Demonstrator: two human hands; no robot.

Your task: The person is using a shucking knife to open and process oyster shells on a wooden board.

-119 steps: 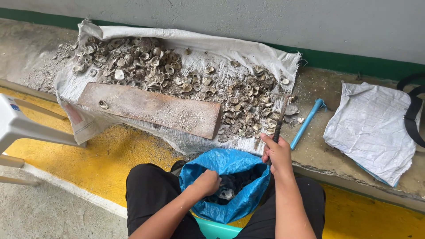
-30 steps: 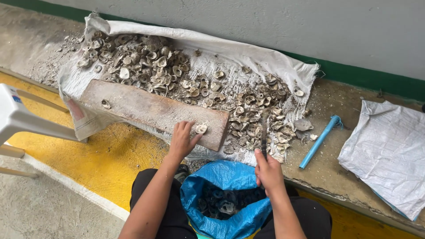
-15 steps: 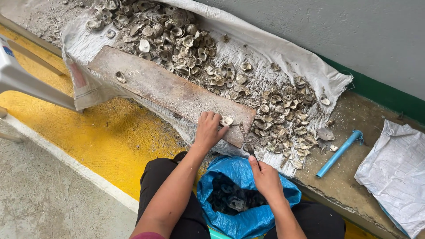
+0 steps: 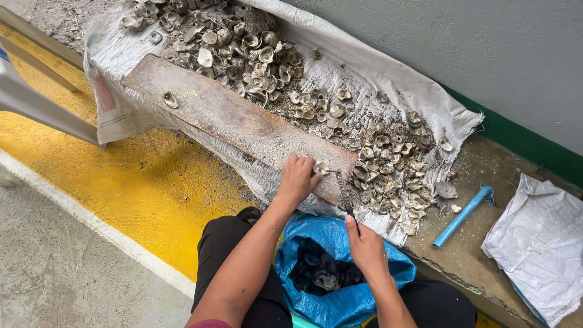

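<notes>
left hand (image 4: 296, 180) pins oyster shell (image 4: 320, 166) on near end of wooden board (image 4: 231, 118), fingers curled over it. right hand (image 4: 366, 246) grips knife (image 4: 345, 195), blade beside shell. blue bag (image 4: 340, 304) in lap holds dark oysters (image 4: 319, 272). empty shells (image 4: 267, 58) heaped on white sack (image 4: 388, 79).

Rough matt wood board (image 4: 237, 124), gritty; chalky rough shells (image 4: 267, 58); woven plastic sack (image 4: 388, 79); glossy blue plastic bag (image 4: 340, 300); smooth plastic pipe (image 4: 463, 217).

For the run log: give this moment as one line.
left hand: holds oyster shell on wooden board | right hand: grips knife, tip at shell | blue bag: open between knees
</notes>
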